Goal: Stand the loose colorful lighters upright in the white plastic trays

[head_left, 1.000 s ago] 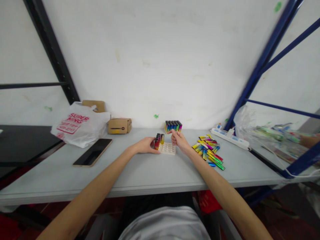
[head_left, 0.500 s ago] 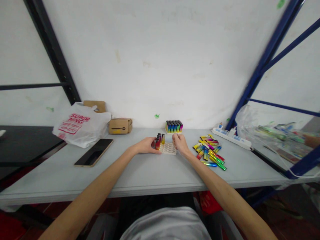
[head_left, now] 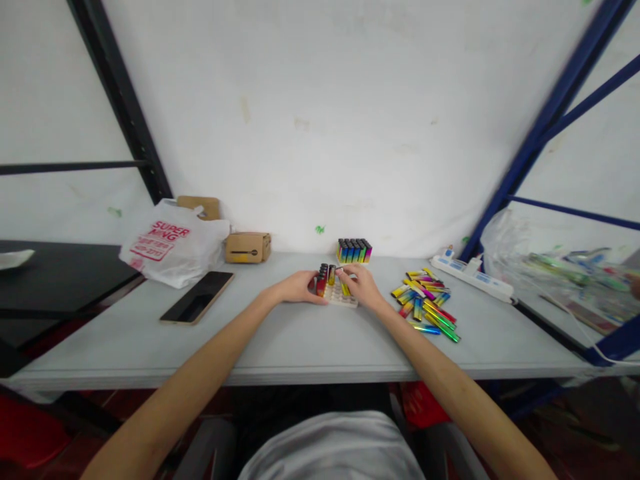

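Over the tray, right hand angled down, pinching a yellow tube, left hand half-curled, gripping the tray's end

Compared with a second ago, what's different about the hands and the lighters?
The right hand moved left, over the white tray; a yellow lighter now shows in its grip. I can't tell if it was there before. The left hand, loose lighter pile and lighter block by the wall stayed put.

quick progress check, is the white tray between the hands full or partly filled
Partly filled: the tray has black-topped cylinders along its left side and bare sockets near the front.
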`<state>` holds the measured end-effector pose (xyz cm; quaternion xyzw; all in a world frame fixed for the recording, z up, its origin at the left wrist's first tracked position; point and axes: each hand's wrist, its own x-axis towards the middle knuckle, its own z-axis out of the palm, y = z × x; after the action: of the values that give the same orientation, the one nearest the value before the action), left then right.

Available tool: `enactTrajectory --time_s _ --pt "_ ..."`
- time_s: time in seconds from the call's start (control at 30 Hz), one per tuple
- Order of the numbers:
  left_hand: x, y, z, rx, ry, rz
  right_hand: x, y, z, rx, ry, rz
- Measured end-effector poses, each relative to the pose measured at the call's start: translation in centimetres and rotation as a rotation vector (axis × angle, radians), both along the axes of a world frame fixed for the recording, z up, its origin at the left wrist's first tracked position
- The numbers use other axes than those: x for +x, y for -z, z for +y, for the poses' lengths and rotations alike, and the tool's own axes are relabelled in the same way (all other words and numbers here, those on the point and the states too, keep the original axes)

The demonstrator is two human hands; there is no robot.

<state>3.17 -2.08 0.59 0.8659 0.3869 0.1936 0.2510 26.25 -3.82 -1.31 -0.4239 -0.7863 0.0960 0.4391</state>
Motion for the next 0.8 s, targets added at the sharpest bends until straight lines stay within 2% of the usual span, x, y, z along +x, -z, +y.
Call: enactTrajectory --time_s 0.2,0.3,0.43,0.63,0.8 --pt "0.0 0.1 0.1 -0.012 0.003 -0.009 0.1 -0.4 -0.6 0.005 0.073 -0.047" --pt "0.0 0.1 0.2 -0.017 0.012 -0.011 0.2 -0.6 -0.6 -0.005 0.038 -0.059" --pt "-0.1 0.2 0.4 -0.008 0.023 -0.006 0.0 -0.4 -0.3 0.027 -0.006 -0.215" --pt "-0.1 0.6 0.6 0.019 0.021 -0.006 -0.6 -0.6 -0.2 0.045 0.030 -0.371" --pt "-0.1 0.6 0.7 0.041 0.026 -0.012 -1.0 -1.5 -0.7 0.041 0.170 -0.591"
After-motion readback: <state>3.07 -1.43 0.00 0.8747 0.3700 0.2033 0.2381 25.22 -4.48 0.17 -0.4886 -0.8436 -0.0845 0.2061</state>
